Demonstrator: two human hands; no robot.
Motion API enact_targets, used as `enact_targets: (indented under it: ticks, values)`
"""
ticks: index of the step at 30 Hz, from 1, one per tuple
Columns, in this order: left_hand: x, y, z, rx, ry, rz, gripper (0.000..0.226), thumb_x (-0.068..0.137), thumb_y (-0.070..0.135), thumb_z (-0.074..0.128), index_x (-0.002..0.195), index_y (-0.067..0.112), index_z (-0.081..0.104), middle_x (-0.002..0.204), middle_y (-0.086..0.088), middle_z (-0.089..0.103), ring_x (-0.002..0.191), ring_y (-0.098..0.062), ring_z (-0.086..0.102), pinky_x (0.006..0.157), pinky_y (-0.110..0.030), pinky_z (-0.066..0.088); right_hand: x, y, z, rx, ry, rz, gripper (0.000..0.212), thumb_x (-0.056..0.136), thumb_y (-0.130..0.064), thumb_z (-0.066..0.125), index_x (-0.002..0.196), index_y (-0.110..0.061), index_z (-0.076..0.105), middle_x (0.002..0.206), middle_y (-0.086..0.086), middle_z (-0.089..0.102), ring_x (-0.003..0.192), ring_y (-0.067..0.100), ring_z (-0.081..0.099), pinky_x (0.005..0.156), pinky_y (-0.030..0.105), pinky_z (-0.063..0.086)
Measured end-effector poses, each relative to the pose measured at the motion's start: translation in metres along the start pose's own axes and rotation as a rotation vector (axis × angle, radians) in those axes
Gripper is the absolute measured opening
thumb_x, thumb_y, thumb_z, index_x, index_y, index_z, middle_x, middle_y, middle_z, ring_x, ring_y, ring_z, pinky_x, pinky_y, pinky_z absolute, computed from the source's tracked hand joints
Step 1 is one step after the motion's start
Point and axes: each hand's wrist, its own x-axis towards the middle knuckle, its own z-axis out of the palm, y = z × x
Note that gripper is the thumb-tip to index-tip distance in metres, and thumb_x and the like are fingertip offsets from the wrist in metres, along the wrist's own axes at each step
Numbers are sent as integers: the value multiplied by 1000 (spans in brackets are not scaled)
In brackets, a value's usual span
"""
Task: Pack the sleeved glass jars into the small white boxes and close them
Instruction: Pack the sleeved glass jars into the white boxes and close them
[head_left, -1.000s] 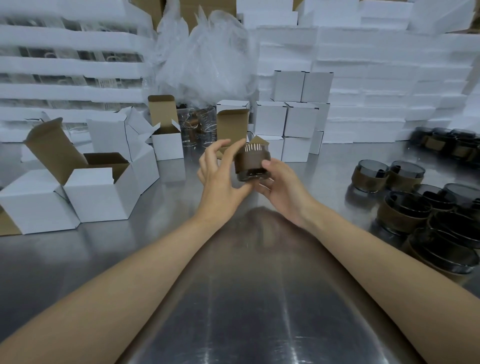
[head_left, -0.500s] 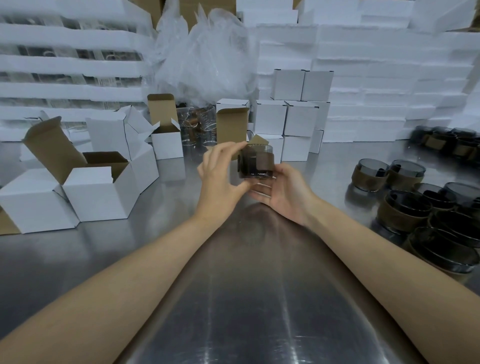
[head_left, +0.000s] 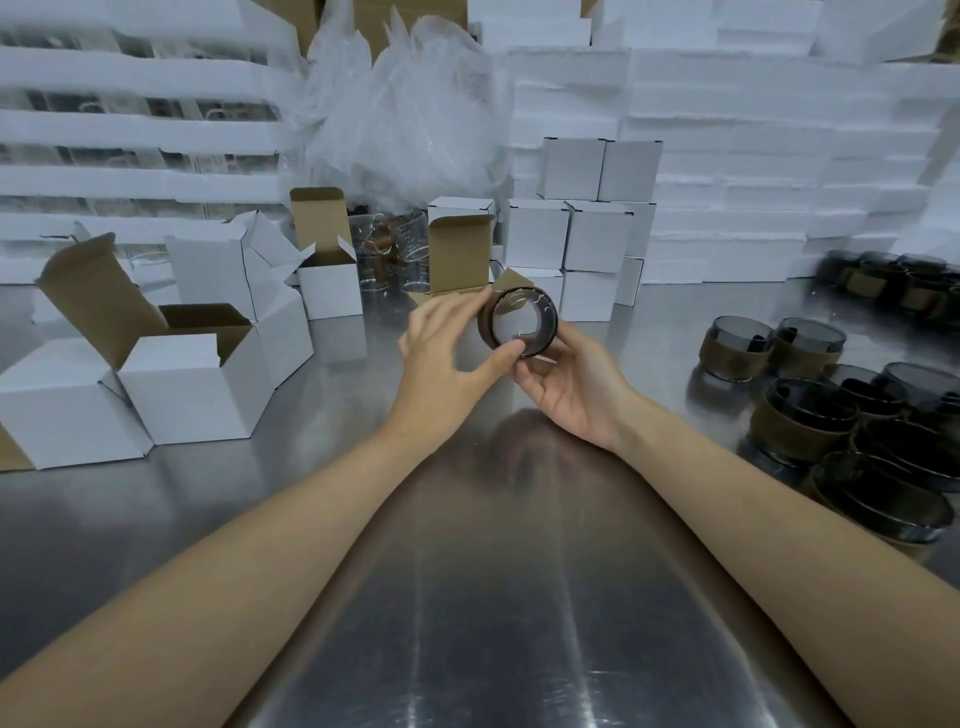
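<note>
both hands grip the jar (head_left: 518, 323), left hand (head_left: 447, 358) at its side, right hand (head_left: 574, 387) beneath. it lies tipped, axis toward the camera; the open box (head_left: 460, 258) stands just behind it, nearer the left hand.

Work surface: reflective brushed-steel table (head_left: 467, 623), below the left hand (head_left: 447, 358) and right hand (head_left: 571, 395). Beyond the left hand: crumpled clear plastic sheeting (head_left: 395, 119). Beyond the right hand: stacked white foam slabs (head_left: 769, 156), forming the rear wall. Far left: layered foam trays (head_left: 130, 130).
</note>
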Motion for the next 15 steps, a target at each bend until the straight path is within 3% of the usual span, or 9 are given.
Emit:
enact_targets:
  ticks: [5,8,12,15]
  values:
    - [0,-3,2,29,-21,2,59,84,47,65,136,26,50,129,19,48,128,-3,30,112,-35,21,-1,-2,1,16,2,65,38,99,-29,50,116,5,55,98,17,63,76,20,69,60,20,57]
    - [1,-4,3,32,-10,-12,55,85,48,63,135,28,51,126,20,48,126,-1,30,108,-30,20,-2,-2,0,21,-26,57,33,100,-29,47,107,2,59,96,16,66,80,22,69,65,22,58]
    - [3,-7,4,-1,15,-77,56,85,52,57,135,27,50,126,19,48,125,2,28,106,-26,18,-5,0,0,-8,-70,47,26,99,-14,38,96,-4,62,90,13,69,79,20,69,72,26,58]
    - [3,-8,4,-42,25,-107,51,88,49,56,133,25,50,121,20,45,125,1,27,106,-26,18,-6,2,2,-142,-114,-40,22,100,-11,39,99,-9,61,81,3,65,75,13,62,73,22,54]
